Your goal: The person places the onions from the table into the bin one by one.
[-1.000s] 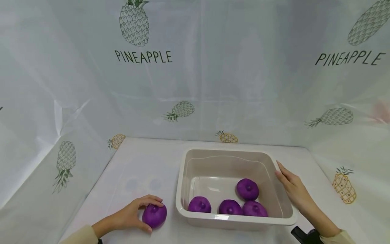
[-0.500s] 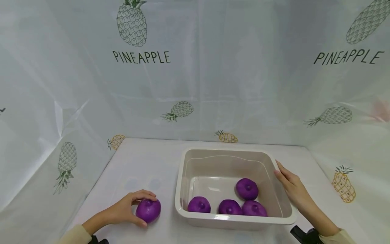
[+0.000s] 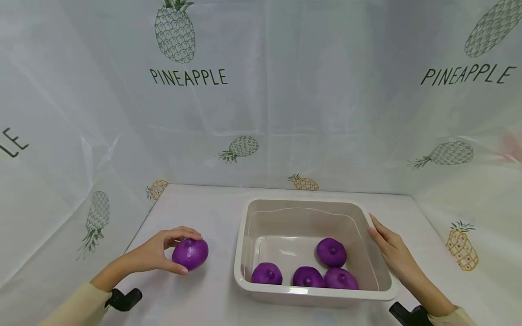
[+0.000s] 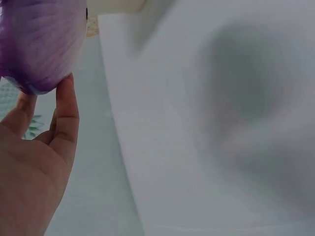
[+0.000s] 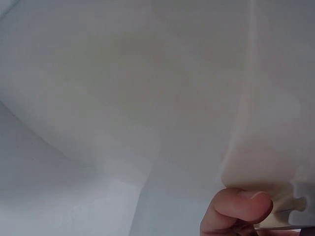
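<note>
My left hand (image 3: pixel 157 251) holds a purple onion (image 3: pixel 190 254) between thumb and fingers, left of the bin. The onion is raised off the white table, and its shadow falls below it. In the left wrist view the streaked onion (image 4: pixel 42 44) sits at the fingertips, cut off by the frame's corner. A beige plastic bin (image 3: pixel 302 292) stands at centre right, with several similar purple onions (image 3: pixel 331 252) inside. On its right rim my right hand (image 3: pixel 393 251) grips the edge. The right wrist view shows a curled finger or thumb (image 5: pixel 241 206) at the rim; the other fingers are mostly hidden.
The white table (image 3: pixel 212 217) meets a pineapple-printed sheet (image 3: pixel 285 113) at the back and both sides. Black wrist straps (image 3: pixel 124 299) show at both sleeves.
My left hand has lifted the onion off the table and carried it left and farther back. My right hand and the bin stay in place.
</note>
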Demonstrator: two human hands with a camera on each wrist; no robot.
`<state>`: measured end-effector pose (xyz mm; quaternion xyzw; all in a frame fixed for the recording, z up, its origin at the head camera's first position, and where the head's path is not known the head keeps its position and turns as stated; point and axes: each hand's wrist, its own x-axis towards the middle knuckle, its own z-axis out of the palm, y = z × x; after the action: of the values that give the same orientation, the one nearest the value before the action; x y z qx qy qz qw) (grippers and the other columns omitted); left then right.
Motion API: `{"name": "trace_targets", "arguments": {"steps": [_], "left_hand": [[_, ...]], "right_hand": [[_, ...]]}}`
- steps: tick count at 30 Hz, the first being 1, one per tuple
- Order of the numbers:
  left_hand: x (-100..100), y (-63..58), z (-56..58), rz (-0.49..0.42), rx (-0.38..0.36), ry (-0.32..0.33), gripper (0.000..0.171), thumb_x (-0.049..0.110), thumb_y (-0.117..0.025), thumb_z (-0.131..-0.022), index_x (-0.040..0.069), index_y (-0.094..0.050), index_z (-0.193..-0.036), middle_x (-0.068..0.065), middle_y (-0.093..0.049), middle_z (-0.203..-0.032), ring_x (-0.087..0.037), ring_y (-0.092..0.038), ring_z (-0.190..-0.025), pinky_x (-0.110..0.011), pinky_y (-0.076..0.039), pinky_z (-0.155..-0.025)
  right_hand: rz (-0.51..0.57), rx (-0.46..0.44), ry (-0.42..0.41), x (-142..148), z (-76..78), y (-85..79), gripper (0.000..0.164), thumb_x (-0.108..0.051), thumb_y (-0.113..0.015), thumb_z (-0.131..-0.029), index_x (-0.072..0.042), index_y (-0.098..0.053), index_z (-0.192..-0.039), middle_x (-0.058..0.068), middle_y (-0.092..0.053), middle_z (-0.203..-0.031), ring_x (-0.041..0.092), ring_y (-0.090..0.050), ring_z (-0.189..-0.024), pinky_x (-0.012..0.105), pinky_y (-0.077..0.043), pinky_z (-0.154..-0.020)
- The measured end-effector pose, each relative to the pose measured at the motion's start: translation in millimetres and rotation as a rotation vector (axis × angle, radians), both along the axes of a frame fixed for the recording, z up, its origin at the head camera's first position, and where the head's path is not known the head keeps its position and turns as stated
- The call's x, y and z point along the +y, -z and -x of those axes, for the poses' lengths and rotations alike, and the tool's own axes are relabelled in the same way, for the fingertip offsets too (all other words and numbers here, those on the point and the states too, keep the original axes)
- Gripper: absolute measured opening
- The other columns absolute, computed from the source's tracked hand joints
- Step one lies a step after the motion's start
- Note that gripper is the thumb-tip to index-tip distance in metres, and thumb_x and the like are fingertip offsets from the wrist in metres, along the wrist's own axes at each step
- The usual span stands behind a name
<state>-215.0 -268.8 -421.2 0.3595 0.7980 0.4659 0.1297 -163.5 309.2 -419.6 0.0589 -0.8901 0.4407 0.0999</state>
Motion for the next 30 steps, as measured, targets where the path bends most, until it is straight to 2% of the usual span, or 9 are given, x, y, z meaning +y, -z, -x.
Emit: {"name": "trace_targets", "arguments": {"steps": [4,9,12,17,23,24,26,30], "left_hand": [[4.8,-17.5,9.4,0.017,0.026,0.003,0.062,0.014,-0.088,-0.076,0.016,-0.061,-0.133,-0.006,-0.057,-0.134,-0.018,-0.055,-0.118,-0.034,-0.055,-0.089],[21.4,-41.9,25.0,0.042,0.055,-0.006,0.063,0.018,-0.090,-0.075,0.021,-0.062,-0.132,-0.001,-0.057,-0.133,-0.021,-0.056,-0.117,-0.036,-0.056,-0.089],[36.8,-58.4,33.9,0.055,0.059,0.002,0.064,0.020,-0.091,-0.074,0.024,-0.063,-0.132,0.002,-0.058,-0.133,-0.023,-0.055,-0.118,-0.037,-0.055,-0.090],[69.1,-83.0,46.2,0.055,0.066,0.060,0.065,0.021,-0.091,-0.073,0.025,-0.064,-0.131,0.003,-0.057,-0.134,-0.023,-0.055,-0.120,-0.042,-0.054,-0.093],[107.7,-98.6,57.1,0.099,0.065,0.119,0.065,0.027,-0.091,-0.073,0.029,-0.064,-0.132,0.008,-0.058,-0.134,-0.018,-0.054,-0.119,-0.041,-0.052,-0.096],[113.9,-99.8,59.2,0.106,0.068,0.132,0.065,0.027,-0.091,-0.073,0.030,-0.064,-0.131,0.009,-0.058,-0.133,-0.017,-0.054,-0.119,-0.041,-0.051,-0.096],[126.7,-102.1,63.4,0.112,0.071,0.158,0.064,0.029,-0.091,-0.073,0.030,-0.064,-0.131,0.010,-0.059,-0.132,-0.016,-0.054,-0.119,-0.041,-0.051,-0.096],[152.3,-105.4,72.2,0.116,0.086,0.213,0.064,0.030,-0.092,-0.072,0.029,-0.065,-0.130,0.011,-0.060,-0.132,-0.014,-0.053,-0.119,-0.040,-0.051,-0.094]], "right_hand": [[-0.011,-0.012,0.006,0.7,0.6,-1.1,0.052,-0.025,-0.044,-0.108,-0.001,-0.033,-0.153,0.029,-0.041,-0.147,-0.017,-0.042,-0.108,0.005,-0.043,-0.076],[-0.021,-0.014,0.012,1.4,1.6,-2.3,0.052,-0.025,-0.044,-0.108,0.000,-0.034,-0.153,0.029,-0.040,-0.147,-0.018,-0.040,-0.108,0.005,-0.043,-0.075],[-0.013,-0.014,0.007,1.1,1.9,-2.3,0.052,-0.025,-0.044,-0.108,0.000,-0.033,-0.153,0.029,-0.039,-0.148,-0.019,-0.039,-0.109,0.006,-0.044,-0.075],[0.004,-0.014,0.001,0.5,1.3,-1.6,0.052,-0.025,-0.043,-0.109,0.001,-0.033,-0.153,0.030,-0.039,-0.148,-0.018,-0.041,-0.109,0.006,-0.044,-0.075],[0.009,-0.016,0.006,0.6,1.2,1.0,0.050,-0.021,-0.044,-0.108,0.001,-0.034,-0.152,0.029,-0.038,-0.148,-0.019,-0.037,-0.111,0.003,-0.042,-0.077],[0.008,-0.017,0.008,0.7,1.4,1.3,0.050,-0.021,-0.045,-0.108,0.001,-0.034,-0.152,0.029,-0.039,-0.148,-0.017,-0.039,-0.112,0.003,-0.042,-0.077],[-0.001,-0.017,0.013,0.8,1.9,1.4,0.050,-0.020,-0.045,-0.108,0.001,-0.034,-0.152,0.029,-0.039,-0.148,-0.002,-0.045,-0.121,0.001,-0.040,-0.078],[-0.012,-0.020,0.012,1.0,2.5,0.3,0.050,-0.020,-0.044,-0.108,0.002,-0.033,-0.152,0.028,-0.038,-0.148,0.038,-0.043,-0.129,-0.001,-0.036,-0.080]]}}
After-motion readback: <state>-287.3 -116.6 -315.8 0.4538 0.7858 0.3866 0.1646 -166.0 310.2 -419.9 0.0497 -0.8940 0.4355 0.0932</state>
